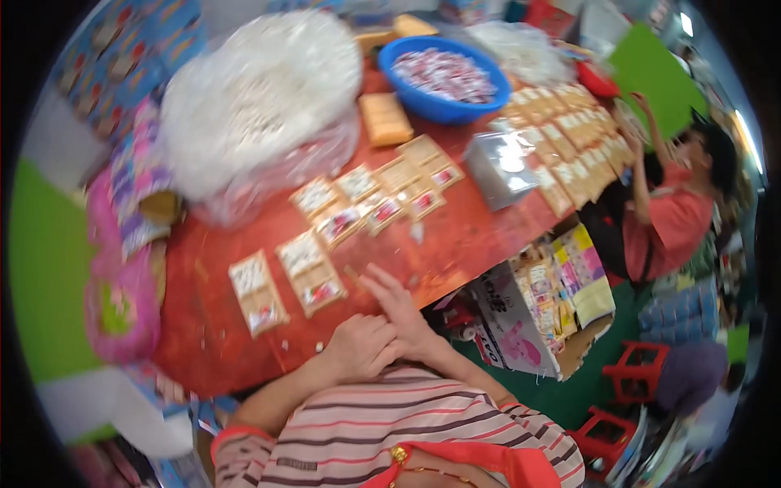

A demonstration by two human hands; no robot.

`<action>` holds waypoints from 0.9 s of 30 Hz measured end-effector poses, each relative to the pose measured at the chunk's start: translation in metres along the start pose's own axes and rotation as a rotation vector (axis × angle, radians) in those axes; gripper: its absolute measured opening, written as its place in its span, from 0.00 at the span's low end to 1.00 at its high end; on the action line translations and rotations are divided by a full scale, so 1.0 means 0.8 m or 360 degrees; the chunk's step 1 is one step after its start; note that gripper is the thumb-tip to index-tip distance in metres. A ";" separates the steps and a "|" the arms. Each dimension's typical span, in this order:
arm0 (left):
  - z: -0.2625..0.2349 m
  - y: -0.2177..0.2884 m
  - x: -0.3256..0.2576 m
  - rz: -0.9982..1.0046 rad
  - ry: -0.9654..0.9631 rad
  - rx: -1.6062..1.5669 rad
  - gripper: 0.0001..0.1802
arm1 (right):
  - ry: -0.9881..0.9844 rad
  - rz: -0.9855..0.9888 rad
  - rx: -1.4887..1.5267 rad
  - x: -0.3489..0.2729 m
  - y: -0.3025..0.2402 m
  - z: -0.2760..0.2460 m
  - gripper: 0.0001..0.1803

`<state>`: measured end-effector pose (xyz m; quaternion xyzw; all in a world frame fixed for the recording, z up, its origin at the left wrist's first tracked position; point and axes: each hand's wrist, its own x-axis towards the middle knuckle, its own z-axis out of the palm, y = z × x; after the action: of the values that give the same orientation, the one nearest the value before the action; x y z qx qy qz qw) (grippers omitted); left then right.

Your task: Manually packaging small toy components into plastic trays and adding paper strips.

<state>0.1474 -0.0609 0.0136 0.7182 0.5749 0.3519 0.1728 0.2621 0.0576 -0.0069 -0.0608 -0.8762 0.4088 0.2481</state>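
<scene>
My left hand [356, 348] is closed, its fingers bent against the wrist of my right hand; what they hold, if anything, is hidden. My right hand [397, 307] is open, with fingers stretched out over the red table edge. Two small shallow trays with white and red pieces lie just beyond: a tray [310, 271] nearest my fingers and another tray [258, 293] to its left. A row of similar trays [376, 193] stretches behind them, with white pieces in some upper compartments and red packets in lower ones. The picture is somewhat blurred.
A big clear bag of white pieces [260, 98] fills the table's far left. A blue basin [443, 106] of small packets, a clear plastic box [498, 172] and many filled trays [569, 130] stand right. Below is an open carton [521, 317]. A co-worker [671, 215] sits right.
</scene>
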 end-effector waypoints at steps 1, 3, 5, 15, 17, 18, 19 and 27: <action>0.002 0.003 -0.003 0.0017 0.0032 -0.0027 0.13 | -0.0026 0.0037 0.0124 -0.002 0.000 0.003 0.54; 0.000 0.003 -0.011 -0.0030 0.0109 -0.0050 0.12 | -0.0113 0.0075 0.0291 0.000 -0.003 0.005 0.56; -0.006 0.000 -0.019 -0.0039 0.0172 -0.0062 0.11 | -0.0085 0.0091 0.0023 0.008 -0.015 -0.001 0.52; -0.064 -0.047 -0.112 -0.0783 0.0804 0.0563 0.30 | -0.0262 0.0035 -0.0672 0.053 -0.007 0.021 0.38; -0.071 -0.061 -0.121 -0.1115 0.0605 0.0944 0.37 | -0.0326 -0.0072 -0.0736 0.069 -0.008 0.036 0.39; -0.071 -0.072 -0.129 -0.1204 0.0548 0.0913 0.40 | -0.0352 -0.0091 -0.0749 0.078 -0.012 0.042 0.38; -0.070 -0.079 -0.133 -0.1214 0.0550 0.0913 0.40 | -0.0359 -0.0096 -0.0744 0.087 -0.011 0.049 0.38; -0.076 -0.090 -0.097 -0.1095 0.0266 0.0955 0.41 | -0.0375 -0.0293 -0.1025 0.122 0.016 0.085 0.39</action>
<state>0.0470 -0.1235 -0.0151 0.4732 0.8681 0.1487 0.0171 0.1431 0.0496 -0.0157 -0.0090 -0.9845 0.0917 0.1492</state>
